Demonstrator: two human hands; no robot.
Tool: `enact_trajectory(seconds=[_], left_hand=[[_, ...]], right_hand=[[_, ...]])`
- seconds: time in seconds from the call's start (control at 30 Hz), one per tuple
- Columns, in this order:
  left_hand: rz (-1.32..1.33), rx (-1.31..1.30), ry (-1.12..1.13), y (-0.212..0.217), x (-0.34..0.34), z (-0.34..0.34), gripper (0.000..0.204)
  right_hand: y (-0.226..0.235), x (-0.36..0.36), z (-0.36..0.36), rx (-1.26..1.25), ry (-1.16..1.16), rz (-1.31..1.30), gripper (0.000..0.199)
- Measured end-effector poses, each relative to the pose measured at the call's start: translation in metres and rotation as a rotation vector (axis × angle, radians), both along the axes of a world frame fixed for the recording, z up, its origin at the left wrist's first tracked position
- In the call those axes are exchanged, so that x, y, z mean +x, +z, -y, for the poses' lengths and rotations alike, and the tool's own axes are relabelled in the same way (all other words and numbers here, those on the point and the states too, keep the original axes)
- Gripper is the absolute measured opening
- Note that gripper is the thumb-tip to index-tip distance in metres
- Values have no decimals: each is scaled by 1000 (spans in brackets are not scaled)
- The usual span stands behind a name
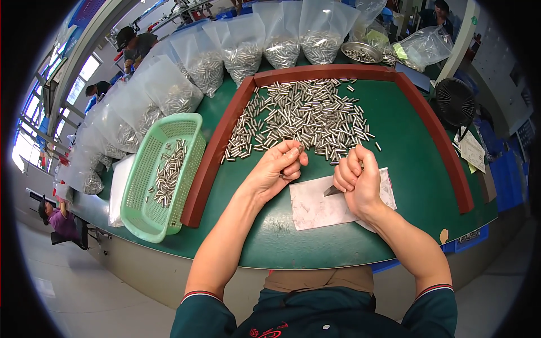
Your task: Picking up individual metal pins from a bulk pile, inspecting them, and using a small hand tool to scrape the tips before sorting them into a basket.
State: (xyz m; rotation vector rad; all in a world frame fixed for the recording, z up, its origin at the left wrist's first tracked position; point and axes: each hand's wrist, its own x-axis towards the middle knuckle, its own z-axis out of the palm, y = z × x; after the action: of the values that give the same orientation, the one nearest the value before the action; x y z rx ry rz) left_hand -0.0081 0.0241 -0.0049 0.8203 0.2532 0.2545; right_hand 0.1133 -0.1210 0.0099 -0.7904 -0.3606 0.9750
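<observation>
My left hand (pixel 282 166) is closed above the front edge of a wide heap of short silver metal pins (pixel 315 115). Its thumb and forefinger pinch what looks like one such pin, mostly covered by the fingertips. To its right my right hand (pixel 359 179) makes a fist around a tool with a flat grey pointed blade (pixel 332 191); the fingers hide its handle. The blade points left, over a smudged pale cloth or paper sheet (pixel 310 211) on the green table (pixel 270 239).
A dark red wooden frame (pixel 434 129) bounds the heap at left, back and right. Left of it stands a green plastic basket (pixel 132 194) holding pins. Clear bags of pins (pixel 242 48) line the back and left. A metal bowl (pixel 360 52) and black fan (pixel 455 101) stand right. Several people sit farther off.
</observation>
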Motion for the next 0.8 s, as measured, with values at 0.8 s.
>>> enact_trajectory(seconds=[0.8], left_hand=[[-410, 1627, -19, 13, 0, 59, 12]], right_hand=[[2, -1, 5, 64, -36, 43, 40]])
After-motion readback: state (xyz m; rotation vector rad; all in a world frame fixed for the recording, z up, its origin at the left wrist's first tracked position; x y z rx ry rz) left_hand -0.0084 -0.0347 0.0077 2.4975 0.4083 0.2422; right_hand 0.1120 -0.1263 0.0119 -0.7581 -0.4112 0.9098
